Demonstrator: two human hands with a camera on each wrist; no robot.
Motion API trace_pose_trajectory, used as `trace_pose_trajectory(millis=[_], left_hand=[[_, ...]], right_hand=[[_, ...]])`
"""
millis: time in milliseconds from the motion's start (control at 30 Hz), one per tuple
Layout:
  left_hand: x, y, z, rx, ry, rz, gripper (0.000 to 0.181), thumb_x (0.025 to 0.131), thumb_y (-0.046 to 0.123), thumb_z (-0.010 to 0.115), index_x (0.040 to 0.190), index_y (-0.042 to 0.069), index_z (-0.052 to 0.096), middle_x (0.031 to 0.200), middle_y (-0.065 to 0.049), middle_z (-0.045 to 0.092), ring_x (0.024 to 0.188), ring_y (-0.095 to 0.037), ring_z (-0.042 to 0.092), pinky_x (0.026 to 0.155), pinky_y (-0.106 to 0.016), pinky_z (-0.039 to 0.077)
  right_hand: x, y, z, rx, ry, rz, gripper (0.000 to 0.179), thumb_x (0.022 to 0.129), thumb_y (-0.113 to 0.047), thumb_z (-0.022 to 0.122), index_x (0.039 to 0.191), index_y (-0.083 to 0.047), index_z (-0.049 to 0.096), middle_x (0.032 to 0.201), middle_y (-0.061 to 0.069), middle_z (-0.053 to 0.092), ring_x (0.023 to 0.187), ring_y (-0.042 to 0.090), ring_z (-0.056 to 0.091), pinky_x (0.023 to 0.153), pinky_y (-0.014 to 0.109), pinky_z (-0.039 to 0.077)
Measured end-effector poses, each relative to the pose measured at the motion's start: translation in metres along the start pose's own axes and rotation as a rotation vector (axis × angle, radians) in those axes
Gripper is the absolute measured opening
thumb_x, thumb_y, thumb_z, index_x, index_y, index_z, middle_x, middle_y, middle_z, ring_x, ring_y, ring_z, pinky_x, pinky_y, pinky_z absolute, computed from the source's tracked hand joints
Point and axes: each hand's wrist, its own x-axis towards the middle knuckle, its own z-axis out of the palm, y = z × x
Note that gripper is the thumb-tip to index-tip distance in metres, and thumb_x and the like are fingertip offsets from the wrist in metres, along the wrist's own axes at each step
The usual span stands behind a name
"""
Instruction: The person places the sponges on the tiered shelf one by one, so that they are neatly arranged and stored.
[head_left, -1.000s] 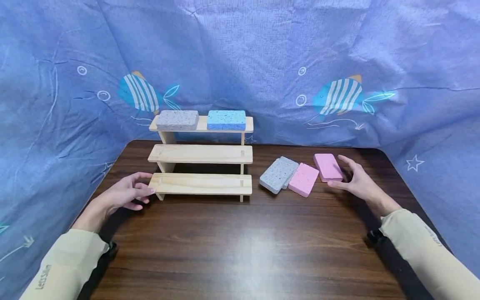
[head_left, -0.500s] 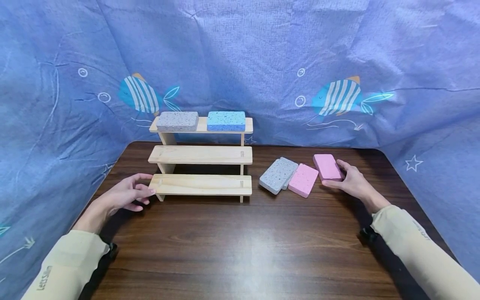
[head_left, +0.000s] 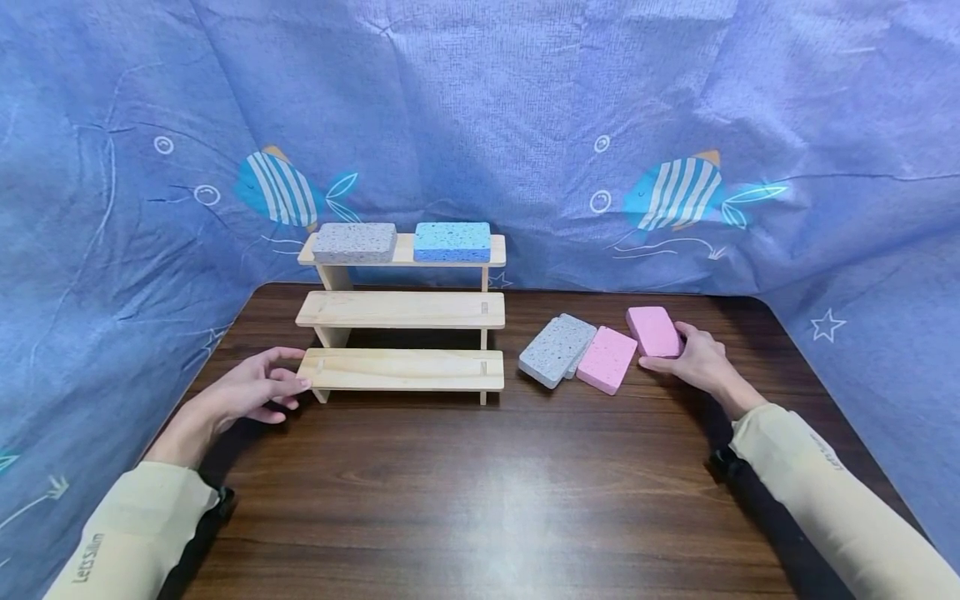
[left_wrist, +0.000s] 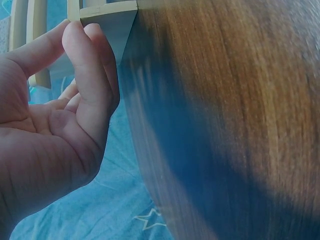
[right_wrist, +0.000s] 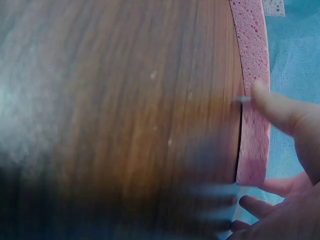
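In the head view, my left hand (head_left: 251, 387) pinches the left end of the lowest step of a three-tier wooden shelf (head_left: 401, 367); the left wrist view shows thumb and fingertips meeting at its corner. On the right, my right hand (head_left: 697, 358) grips a pink sponge (head_left: 652, 331), thumb along its near edge and fingers at its right side. Left of that one lies a second pink sponge (head_left: 607, 360), touching two overlapping grey sponges (head_left: 555, 350). The top tier bears a grey sponge (head_left: 355, 242) on the left and a blue sponge (head_left: 452, 242) on the right.
All of this stands on a dark brown wooden table (head_left: 450, 483). A blue cloth with fish prints (head_left: 480, 108) hangs behind the table and along both sides.
My right hand has moved left onto the pink sponge and its thumb and fingers have closed on it. The left hand stays at the shelf's end.
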Motion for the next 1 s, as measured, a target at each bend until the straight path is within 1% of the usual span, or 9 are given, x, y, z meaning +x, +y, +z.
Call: trace_pose_trajectory(millis=[133,267,500,567,800,1000], left_hand=[[0.0,0.0,0.0,-0.001,-0.002,0.0,0.076,0.099,0.021,0.069,0.154,0.001,0.02,0.105,-0.01,0.066,0.081,-0.019,0.066,0.059,-0.034,0.058],[0.0,0.0,0.0,0.001,-0.002,-0.002,0.076,0.099,0.021,0.069,0.154,0.001,0.02,0.105,-0.01,0.066,0.081,-0.019,0.066,0.059,-0.034,0.058],[0.001,-0.002,0.0,0.001,-0.005,-0.001,0.077,0.099,0.021,0.069,0.154,0.002,0.02,0.104,-0.01,0.066,0.08,-0.018,0.066,0.059,-0.033,0.058],[0.001,-0.002,0.001,0.001,-0.005,-0.003,0.077,0.099,0.021,0.069,0.154,0.002,0.02,0.105,-0.01,0.066,0.081,-0.019,0.066,0.059,-0.033,0.058],[0.002,0.0,-0.001,0.012,-0.005,-0.021,0.078,0.099,0.022,0.069,0.155,0.002,0.019,0.106,-0.009,0.066,0.082,-0.02,0.066,0.059,-0.033,0.059],[0.002,0.0,-0.002,0.019,-0.011,-0.026,0.079,0.099,0.022,0.068,0.155,0.001,0.018,0.106,-0.008,0.067,0.082,-0.02,0.066,0.06,-0.034,0.059]], right_hand=[[0.0,0.003,-0.001,-0.012,0.016,-0.023,0.095,0.08,-0.032,0.085,0.14,0.023,0.036,0.129,0.046,0.047,0.117,0.059,0.044,0.095,0.065,0.027],[0.001,0.007,-0.003,-0.022,0.034,-0.043,0.089,0.081,-0.028,0.085,0.137,0.023,0.038,0.126,0.045,0.05,0.115,0.06,0.045,0.094,0.065,0.027],[0.004,0.01,-0.004,-0.028,0.038,-0.011,0.098,0.077,-0.037,0.087,0.137,0.024,0.038,0.128,0.046,0.048,0.117,0.06,0.045,0.095,0.064,0.026],[0.004,0.01,-0.004,-0.038,0.04,-0.007,0.098,0.077,-0.038,0.087,0.136,0.024,0.039,0.127,0.046,0.049,0.116,0.06,0.045,0.094,0.064,0.026],[0.006,0.011,-0.006,-0.046,0.042,-0.011,0.086,0.08,-0.036,0.085,0.13,0.022,0.046,0.119,0.042,0.056,0.111,0.057,0.051,0.089,0.062,0.027],[0.007,0.013,-0.008,-0.054,0.041,-0.016,0.085,0.081,-0.036,0.085,0.13,0.022,0.047,0.119,0.042,0.057,0.108,0.055,0.054,0.088,0.061,0.029]])
